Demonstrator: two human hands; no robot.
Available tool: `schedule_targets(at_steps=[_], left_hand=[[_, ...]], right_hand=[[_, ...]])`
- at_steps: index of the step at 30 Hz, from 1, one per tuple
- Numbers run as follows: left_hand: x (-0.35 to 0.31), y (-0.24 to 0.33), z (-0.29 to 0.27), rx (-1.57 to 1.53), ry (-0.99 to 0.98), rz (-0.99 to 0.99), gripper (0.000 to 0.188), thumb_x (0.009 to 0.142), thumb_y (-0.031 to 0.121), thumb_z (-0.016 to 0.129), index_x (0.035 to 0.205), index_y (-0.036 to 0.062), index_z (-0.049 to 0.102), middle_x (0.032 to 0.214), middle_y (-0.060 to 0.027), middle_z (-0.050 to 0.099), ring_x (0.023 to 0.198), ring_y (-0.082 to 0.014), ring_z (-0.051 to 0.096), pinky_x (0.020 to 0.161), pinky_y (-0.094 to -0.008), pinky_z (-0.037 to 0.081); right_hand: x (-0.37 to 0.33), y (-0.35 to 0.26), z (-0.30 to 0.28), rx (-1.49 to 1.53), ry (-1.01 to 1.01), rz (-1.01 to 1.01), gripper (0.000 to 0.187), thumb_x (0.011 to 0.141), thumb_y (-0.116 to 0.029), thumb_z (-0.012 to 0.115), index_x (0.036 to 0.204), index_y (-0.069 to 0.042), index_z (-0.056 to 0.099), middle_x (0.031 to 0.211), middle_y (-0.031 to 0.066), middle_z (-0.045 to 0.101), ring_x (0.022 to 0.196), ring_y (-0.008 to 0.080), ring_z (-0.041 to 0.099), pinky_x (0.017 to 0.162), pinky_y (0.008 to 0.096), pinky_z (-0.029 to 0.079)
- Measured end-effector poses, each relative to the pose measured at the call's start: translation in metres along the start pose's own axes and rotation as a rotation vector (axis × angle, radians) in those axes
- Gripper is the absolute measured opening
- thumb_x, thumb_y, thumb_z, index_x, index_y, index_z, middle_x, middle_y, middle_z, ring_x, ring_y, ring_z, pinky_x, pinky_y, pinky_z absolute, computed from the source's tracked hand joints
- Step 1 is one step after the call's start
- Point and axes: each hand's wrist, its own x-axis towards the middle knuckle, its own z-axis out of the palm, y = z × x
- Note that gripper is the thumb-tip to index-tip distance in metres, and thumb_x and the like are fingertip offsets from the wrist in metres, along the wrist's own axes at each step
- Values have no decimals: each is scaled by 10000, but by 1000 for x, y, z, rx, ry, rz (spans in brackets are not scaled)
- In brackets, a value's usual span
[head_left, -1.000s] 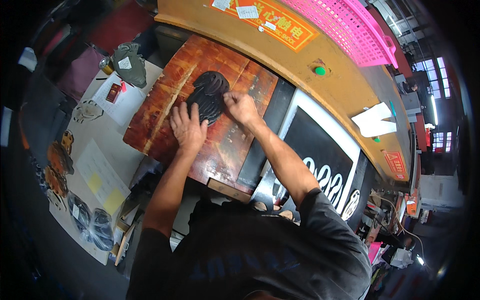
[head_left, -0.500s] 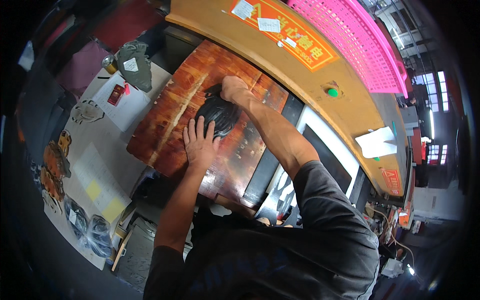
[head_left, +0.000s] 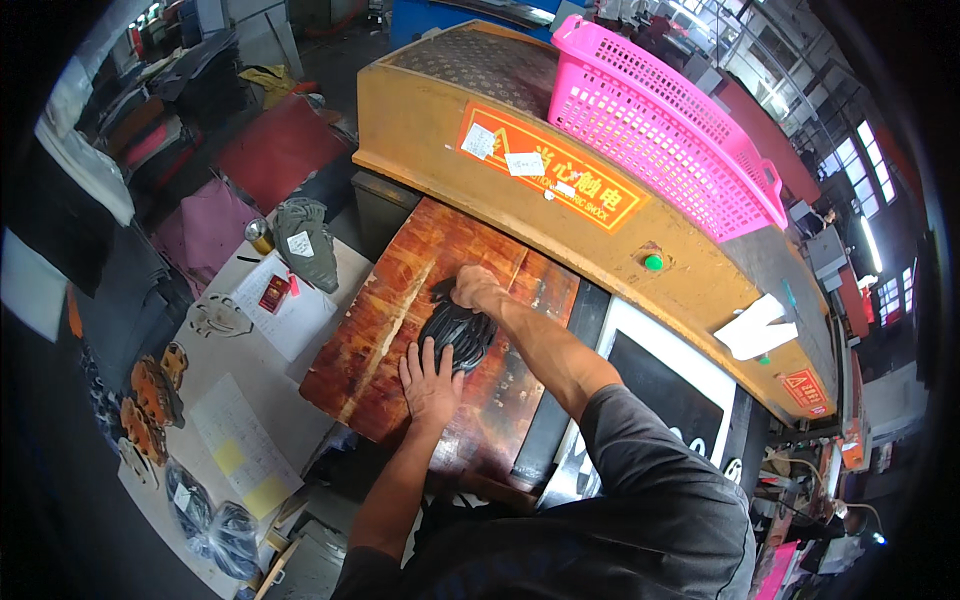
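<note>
A dark, rounded bundle of thin layered black pieces (head_left: 458, 338) lies on a worn reddish-brown board (head_left: 362, 358). Its exact kind I cannot make out. My left hand (head_left: 432, 392) rests at the bundle's near edge, palm down, fingers spread and fingertips touching it. At the far end, my right hand (head_left: 478, 288) is closed in a fist against the black material. What its fingers grip is hidden under the hand.
Behind the board runs a yellow-brown machine beam (head_left: 420, 115) with a green button (head_left: 653, 262) and a pink basket (head_left: 640, 120) on top. Left stands a table (head_left: 215, 360) with papers, orange-brown cut pieces (head_left: 150, 390) and bagged black items (head_left: 232, 540). A white-framed black panel (head_left: 665, 385) lies right.
The view has tilted up, so the board and hands sit lower and more of the workshop beyond shows. Both hands stay at the black bundle, in nearly the same places.
</note>
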Motion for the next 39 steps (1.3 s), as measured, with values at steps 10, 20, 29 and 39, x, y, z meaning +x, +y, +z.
schedule_targets(at_steps=[10, 20, 29, 39], left_hand=[[-4, -4, 9, 19, 75, 49, 590, 931, 391, 738, 1452, 140, 621, 1586, -191, 465, 1487, -478, 373, 1222, -650, 286], [5, -14, -2, 0, -90, 45, 659, 844, 403, 846, 1427, 169, 644, 1593, -156, 449, 1451, -419, 410, 1190, -588, 346], [13, -34, -14, -20, -126, 203, 546, 832, 349, 860, 1331, 202, 697, 1509, -152, 503, 1330, -423, 483, 1066, -565, 437], [34, 37, -22, 112, -27, 363, 605, 919, 324, 799, 1443, 100, 595, 1494, -250, 523, 1368, -462, 502, 1103, -597, 435]], right_hand=[[22, 49, 2, 866, -233, 148, 295, 1009, -200, 577, 756, -76, 664, 696, 42, 683, 500, 168, 634, 440, 329, 567], [-107, 143, 10, 408, -547, -75, 120, 865, -75, 639, 874, -46, 755, 730, -4, 663, 568, 124, 586, 473, 301, 466], [-226, 180, 97, 491, -98, -255, 185, 954, -86, 695, 1109, -36, 782, 998, 127, 797, 942, 226, 747, 883, 364, 579], [-411, 237, 145, 773, -309, -214, 238, 962, -123, 684, 1178, -54, 759, 1121, 167, 763, 1056, 311, 730, 938, 400, 572]])
